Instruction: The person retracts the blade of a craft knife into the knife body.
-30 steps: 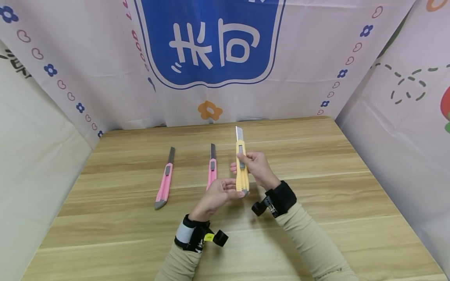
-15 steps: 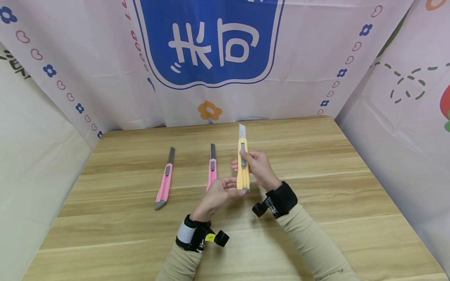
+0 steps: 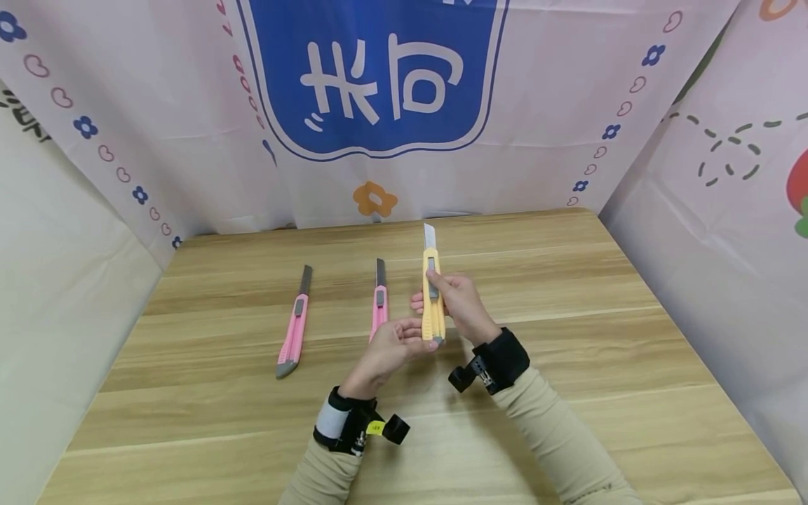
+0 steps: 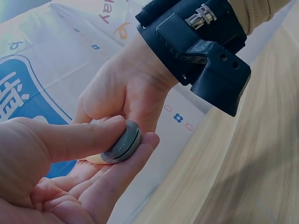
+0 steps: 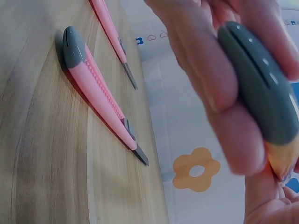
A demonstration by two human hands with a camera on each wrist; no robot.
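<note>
A yellow utility knife [image 3: 433,322] is held up over the table, its blade [image 3: 430,236] out and pointing away from me. My right hand [image 3: 463,301] grips its body, the thumb lying on the grey slider [image 3: 432,273]. At the near end, my left hand [image 3: 393,345] pinches the grey end cap [image 4: 125,144] between thumb and fingers. Two pink utility knives lie on the table with blades extended: one farther left [image 3: 293,333], and a middle one [image 3: 380,305] whose lower end is hidden behind my left hand. Both pink knives also show in the right wrist view.
The wood-grain table [image 3: 208,393] runs back to a white printed cloth [image 3: 524,140] with a blue sign. Further cloth walls stand at the left and right. Each wrist wears a black camera strap [image 3: 501,359].
The yellow knife tips slightly right and away, then swings back left, both hands staying on it. The pink knives keep their places on the table.
</note>
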